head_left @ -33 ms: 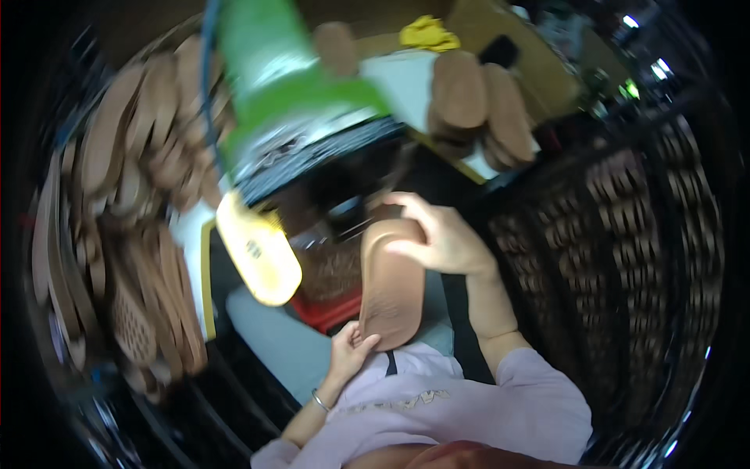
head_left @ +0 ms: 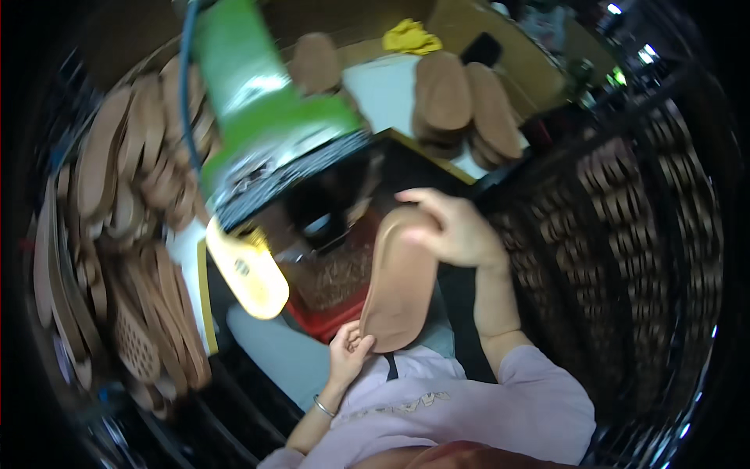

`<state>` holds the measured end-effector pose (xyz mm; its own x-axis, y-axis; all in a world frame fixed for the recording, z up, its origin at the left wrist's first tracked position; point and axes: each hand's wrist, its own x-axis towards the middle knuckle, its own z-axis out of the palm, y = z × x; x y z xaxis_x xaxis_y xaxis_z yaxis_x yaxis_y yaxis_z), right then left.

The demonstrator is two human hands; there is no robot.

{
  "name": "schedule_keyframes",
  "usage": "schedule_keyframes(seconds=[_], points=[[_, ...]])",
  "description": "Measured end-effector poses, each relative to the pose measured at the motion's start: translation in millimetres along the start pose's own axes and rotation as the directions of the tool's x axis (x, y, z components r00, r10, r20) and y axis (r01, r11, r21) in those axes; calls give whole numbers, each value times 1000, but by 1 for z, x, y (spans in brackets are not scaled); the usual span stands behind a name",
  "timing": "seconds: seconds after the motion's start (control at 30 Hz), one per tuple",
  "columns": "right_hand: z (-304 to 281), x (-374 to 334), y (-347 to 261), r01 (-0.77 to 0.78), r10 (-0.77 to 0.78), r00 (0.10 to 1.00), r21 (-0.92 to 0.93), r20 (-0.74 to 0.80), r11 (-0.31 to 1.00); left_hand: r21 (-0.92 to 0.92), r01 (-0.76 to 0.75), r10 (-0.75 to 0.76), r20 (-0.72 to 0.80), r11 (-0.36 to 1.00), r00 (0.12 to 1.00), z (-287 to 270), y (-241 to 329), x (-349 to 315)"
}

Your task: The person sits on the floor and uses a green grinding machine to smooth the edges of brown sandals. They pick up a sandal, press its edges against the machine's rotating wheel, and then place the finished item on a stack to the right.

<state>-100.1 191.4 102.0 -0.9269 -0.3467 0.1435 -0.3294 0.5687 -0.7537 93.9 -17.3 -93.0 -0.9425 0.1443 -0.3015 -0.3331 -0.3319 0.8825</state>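
A brown, foot-shaped shoe sole (head_left: 402,285) stands tilted in front of my lap, its broad face toward me. My left hand (head_left: 348,349) is closed on its lower left edge, thumb on the face and fingers curled at the rim. Up at the other end, my right hand (head_left: 461,230) has its thumb, smeared by motion, across the face. Its forefinger reaches past the sole's top edge, and the remaining fingers are mostly hidden. Just beyond the sole is a green machine (head_left: 289,117) with a dark opening and a lit yellow-white lamp (head_left: 250,273).
A red tray (head_left: 328,314) with brown scraps lies under the machine. Many loose soles (head_left: 105,172) are heaped at the left. Stacked soles (head_left: 443,90) and a yellow cloth (head_left: 410,37) are at the far side. Dark racks of soles (head_left: 617,258) fill the right.
The machine and lamp sit farther left in the view. The sole's upper end leans slightly more to the right, and my right hand has shifted with it. My left hand keeps its hold.
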Motion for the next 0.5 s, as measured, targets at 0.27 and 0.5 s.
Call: schedule_keyframes(seconds=[0.27, 0.5], points=[[-108, 11, 85, 264, 303, 739, 672, -602, 692, -66, -23, 25, 33, 998, 999, 33, 32, 65], [-44, 68, 123, -92, 599, 668, 750, -441, 655, -34, 55, -54, 46, 998, 998, 45, 32, 67]])
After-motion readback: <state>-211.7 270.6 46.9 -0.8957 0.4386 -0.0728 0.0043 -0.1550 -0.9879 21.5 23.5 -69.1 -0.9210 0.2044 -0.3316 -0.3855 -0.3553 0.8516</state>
